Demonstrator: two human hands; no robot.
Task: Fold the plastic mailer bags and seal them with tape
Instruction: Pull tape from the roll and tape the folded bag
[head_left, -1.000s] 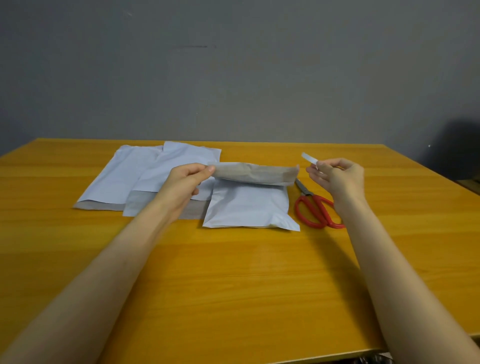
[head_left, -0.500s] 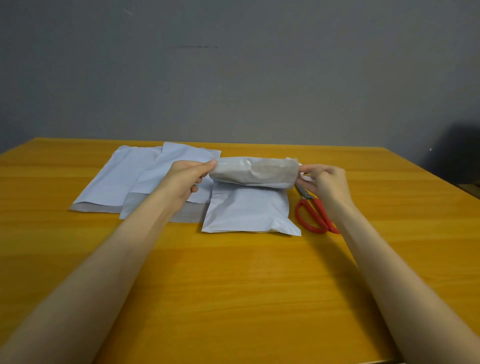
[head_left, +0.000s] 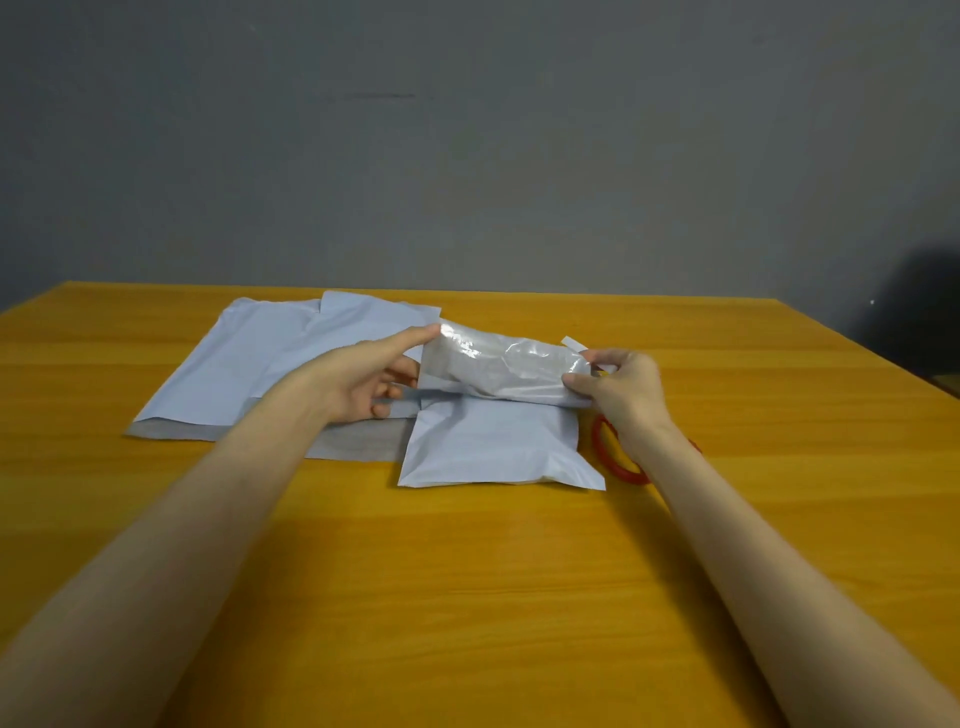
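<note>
Mailer (head_left: 493, 441) flat mid-table (head_left: 467, 597), grey flap (head_left: 504, 364) rolled over and lifted, left hand (head_left: 358, 384) pinching its left edge between straight index and thumb, right hand (head_left: 618, 389) pinching its right end with fingers together, tape strip (head_left: 574, 343) poking up behind them, scissors (head_left: 618, 462) under right wrist.

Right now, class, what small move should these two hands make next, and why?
Probably lower the flap onto the bag and press it flat. The left hand and right hand each pinch one end, the flap curls above the bag, with a white strip by the right hand.
</note>
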